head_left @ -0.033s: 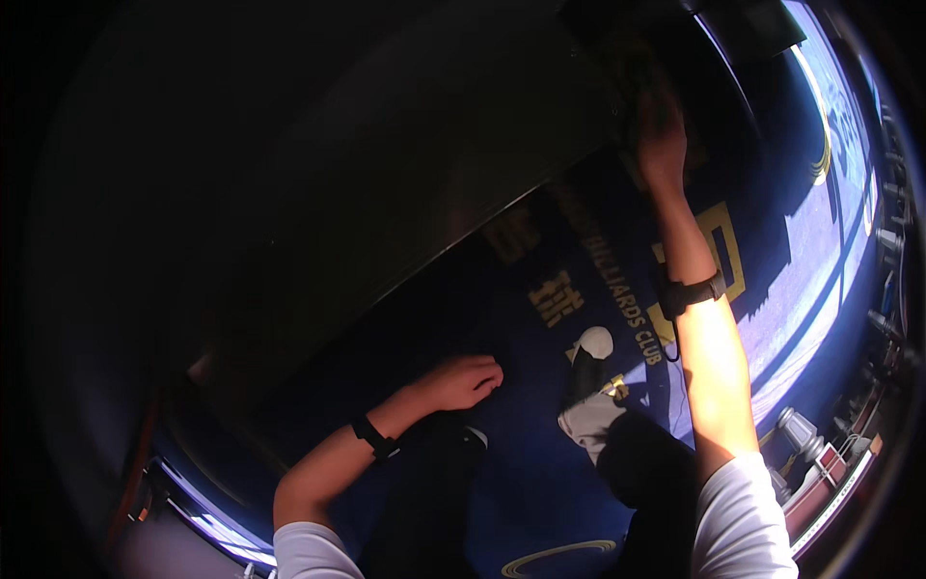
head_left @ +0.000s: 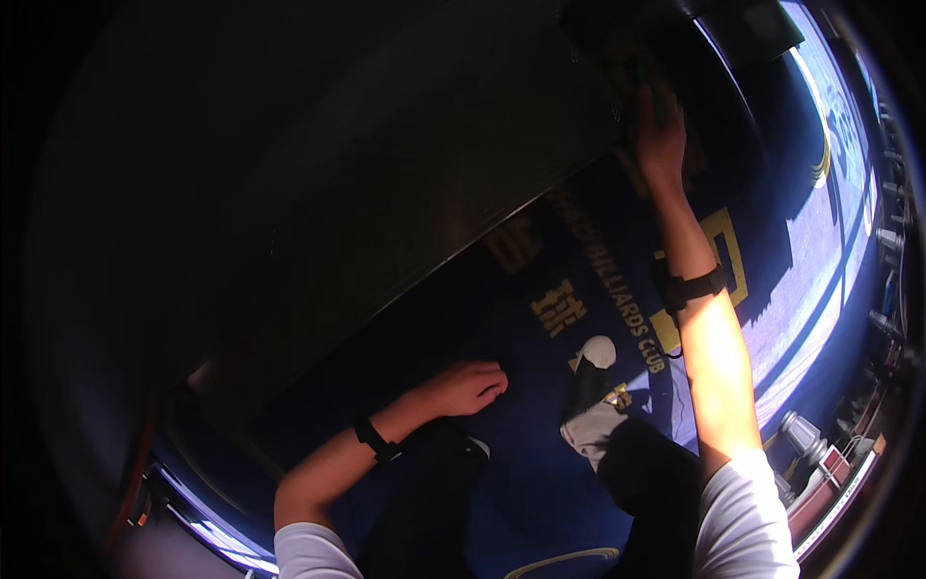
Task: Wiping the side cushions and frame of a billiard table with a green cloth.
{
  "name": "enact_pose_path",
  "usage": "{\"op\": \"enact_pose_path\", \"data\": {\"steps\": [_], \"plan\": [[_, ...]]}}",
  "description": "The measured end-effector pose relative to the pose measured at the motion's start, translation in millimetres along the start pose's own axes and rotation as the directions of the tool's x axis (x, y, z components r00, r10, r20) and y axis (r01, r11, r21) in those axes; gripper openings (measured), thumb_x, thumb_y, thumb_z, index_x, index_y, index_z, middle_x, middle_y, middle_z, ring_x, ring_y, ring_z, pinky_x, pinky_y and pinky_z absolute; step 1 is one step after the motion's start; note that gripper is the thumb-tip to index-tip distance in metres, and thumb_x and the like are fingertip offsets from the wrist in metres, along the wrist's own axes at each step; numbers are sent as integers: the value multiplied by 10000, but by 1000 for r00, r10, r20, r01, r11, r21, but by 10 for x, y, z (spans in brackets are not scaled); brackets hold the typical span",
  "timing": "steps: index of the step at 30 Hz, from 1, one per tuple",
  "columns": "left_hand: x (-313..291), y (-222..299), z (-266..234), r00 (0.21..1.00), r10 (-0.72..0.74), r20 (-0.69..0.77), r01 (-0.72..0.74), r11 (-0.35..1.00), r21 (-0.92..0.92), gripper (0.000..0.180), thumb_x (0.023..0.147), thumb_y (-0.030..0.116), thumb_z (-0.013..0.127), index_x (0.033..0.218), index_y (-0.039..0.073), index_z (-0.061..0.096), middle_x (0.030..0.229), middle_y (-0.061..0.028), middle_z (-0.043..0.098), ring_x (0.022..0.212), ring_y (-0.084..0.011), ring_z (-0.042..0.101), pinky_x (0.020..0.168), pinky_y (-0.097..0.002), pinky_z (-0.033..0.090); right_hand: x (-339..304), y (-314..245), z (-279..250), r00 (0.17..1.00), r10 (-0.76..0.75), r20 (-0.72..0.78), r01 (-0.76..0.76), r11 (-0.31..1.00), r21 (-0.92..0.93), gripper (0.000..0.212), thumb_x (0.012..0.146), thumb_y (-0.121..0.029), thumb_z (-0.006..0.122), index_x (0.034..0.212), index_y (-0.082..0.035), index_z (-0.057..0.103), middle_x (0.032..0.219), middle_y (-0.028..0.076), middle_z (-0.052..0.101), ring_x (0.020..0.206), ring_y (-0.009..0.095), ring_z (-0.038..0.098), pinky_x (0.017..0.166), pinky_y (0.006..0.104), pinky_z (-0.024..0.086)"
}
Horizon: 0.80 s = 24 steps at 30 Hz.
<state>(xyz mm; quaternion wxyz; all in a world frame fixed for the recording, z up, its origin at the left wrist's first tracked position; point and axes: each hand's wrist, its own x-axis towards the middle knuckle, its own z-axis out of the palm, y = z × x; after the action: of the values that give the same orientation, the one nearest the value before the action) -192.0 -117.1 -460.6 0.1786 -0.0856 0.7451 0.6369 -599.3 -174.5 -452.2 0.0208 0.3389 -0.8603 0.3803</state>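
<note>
My left hand point(head_left: 473, 386) hangs low over the blue carpet point(head_left: 526, 454), left of the middle. Its fingers are loosely curled in, and nothing shows in them. My right hand point(head_left: 662, 140) reaches far out over the right end of a large, very dark surface point(head_left: 463, 183) with a thin shiny edge. The fingers stretch forward with a gap between them. Deep shadow covers the fingertips and whatever lies under them. Each forearm wears a black band, the left one point(head_left: 375, 439) and the right one point(head_left: 696, 287).
Yellow lettering and shapes point(head_left: 719, 256) mark the carpet. A dark shoe with a white toe point(head_left: 598, 351) is on it, below a grey trouser cuff point(head_left: 590, 429). Sunlight falls along the right side, where grey, turned-looking objects point(head_left: 803, 434) stand. A dark box-like thing point(head_left: 757, 34) is at the far right.
The view has shifted very slightly. The right fingers look a little more spread. The left hand keeps its curled pose.
</note>
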Motion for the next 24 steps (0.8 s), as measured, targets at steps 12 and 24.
{"op": "enact_pose_path", "data": {"steps": [12,24], "plan": [[33,-429,118,918,209,337,-297,926,235,66,866,135,545,893,82,573,886,-87,563,844,-276,580,752,-413,469,-1215,-1237,1190,614,-703,359,757,654,-15,421,861,-354,503,1211,-134,578,1357,99,454,1324,312,321,1097,535,219],[-937,-249,135,999,-37,38,17,901,433,128,867,169,541,959,87,576,918,-71,570,879,-267,586,761,-405,486,963,-15,915,527,-739,420,847,411,-338,410,922,-317,415,1255,-94,499,1275,115,514,1142,290,503,1001,433,377]]}}
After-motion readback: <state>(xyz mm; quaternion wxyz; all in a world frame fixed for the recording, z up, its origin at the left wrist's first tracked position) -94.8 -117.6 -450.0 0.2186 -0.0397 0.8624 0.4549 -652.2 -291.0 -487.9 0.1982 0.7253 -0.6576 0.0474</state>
